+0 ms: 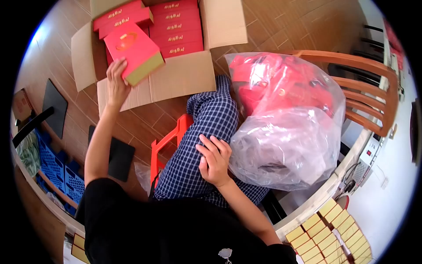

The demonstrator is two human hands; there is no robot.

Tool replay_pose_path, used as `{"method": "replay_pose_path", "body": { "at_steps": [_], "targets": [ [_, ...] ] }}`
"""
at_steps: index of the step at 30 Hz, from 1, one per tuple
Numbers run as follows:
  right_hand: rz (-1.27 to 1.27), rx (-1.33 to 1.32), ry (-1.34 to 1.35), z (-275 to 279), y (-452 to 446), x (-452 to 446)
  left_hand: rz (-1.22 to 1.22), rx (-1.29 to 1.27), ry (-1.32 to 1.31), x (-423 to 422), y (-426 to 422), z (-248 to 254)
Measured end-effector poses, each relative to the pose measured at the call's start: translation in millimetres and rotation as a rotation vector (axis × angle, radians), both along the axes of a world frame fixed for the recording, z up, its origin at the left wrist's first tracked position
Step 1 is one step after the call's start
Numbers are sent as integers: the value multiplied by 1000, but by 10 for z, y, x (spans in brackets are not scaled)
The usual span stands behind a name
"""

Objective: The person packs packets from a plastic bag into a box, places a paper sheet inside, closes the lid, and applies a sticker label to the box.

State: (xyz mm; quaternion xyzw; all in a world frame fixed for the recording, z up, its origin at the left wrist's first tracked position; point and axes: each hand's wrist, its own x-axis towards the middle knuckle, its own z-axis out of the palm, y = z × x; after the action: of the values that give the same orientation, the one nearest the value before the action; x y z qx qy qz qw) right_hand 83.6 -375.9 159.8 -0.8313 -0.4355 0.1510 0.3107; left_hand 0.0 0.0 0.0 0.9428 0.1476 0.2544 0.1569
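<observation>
My left hand (118, 81) grips the near corner of a red gift box (134, 46) with gold sides. That box is tilted over the near left part of an open cardboard carton (180, 72). Inside the carton, several red boxes (176, 27) with gold lettering stand in rows. My right hand (215, 160) lies over my checked trouser leg (184, 163), fingers apart and holding nothing. Right of it sits a large clear plastic bag (290, 141) with red items (281, 83) in it, whose kind I cannot make out.
A wooden chair (369, 94) stands behind the bag. An orange plastic stool (169, 138) shows beside my leg. Several yellow boxes with red edges (325, 233) are stacked at lower right. Blue plastic crates (55, 165) and dark flat panels (118, 156) are at left.
</observation>
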Motion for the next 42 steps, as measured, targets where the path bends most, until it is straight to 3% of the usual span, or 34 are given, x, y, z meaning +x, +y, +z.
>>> {"method": "replay_pose_path", "body": {
  "at_steps": [2,3,5,9,11,15,21,23,25,27,29,31,32,33,34,36,37,39,42],
  "targets": [
    [-80,98,95,-194,145,170,-53,-42,-93,67,-190,331],
    [-150,227,106,177,54,68,-201,-17,-191,-49,-355,1000],
    [-445,402,474,434,-38,13,-349,-33,-289,-208,-635,1325],
    [-523,646,492,1279,-308,196,-791,16,-369,-393,-1057,1968],
    [-611,747,461,1689,-548,269,-888,64,-554,-242,-1426,2386],
    [-680,979,632,2117,-1297,263,-1277,9,-708,163,-2007,2853],
    [-1003,1105,471,2501,-2536,-396,-1681,-97,-643,764,-3072,3428],
    [-1134,1169,477,2508,-2952,-756,-1471,-395,104,740,-3377,3672],
    [-1308,1302,346,2496,-3268,-1205,-1354,-302,105,823,-3917,3650],
    [-1521,1406,197,2423,-3496,-1622,-1231,-682,146,850,-4374,3462],
    [-1658,1437,75,2278,-3682,-2041,-1292,-794,232,725,-4856,3385],
    [-1799,1468,-44,2139,-3846,-2447,-1551,-826,221,512,-5303,3394],
    [-1854,1478,-83,2083,-3883,-2607,-1616,-839,270,354,-5513,3454],
    [-1908,1485,-122,2048,-3923,-2737,-1671,-1102,359,209,-5781,3382],
    [-1918,1492,-120,1977,-3985,-2831,-1682,-875,362,151,-5930,3352],
    [-2076,1201,-59,1894,-4092,-3004,-1617,-895,372,-26,-6144,3338],
    [-2082,1218,-73,1898,-4121,-3060,-1586,-952,393,-63,-6189,3329],
    [-2190,677,-62,1897,-4204,-3107,-1592,-936,373,-118,-6218,3315],
    [-2190,473,-106,1854,-4334,-3146,-1559,-921,395,-138,-6188,3398]
  ]
}}
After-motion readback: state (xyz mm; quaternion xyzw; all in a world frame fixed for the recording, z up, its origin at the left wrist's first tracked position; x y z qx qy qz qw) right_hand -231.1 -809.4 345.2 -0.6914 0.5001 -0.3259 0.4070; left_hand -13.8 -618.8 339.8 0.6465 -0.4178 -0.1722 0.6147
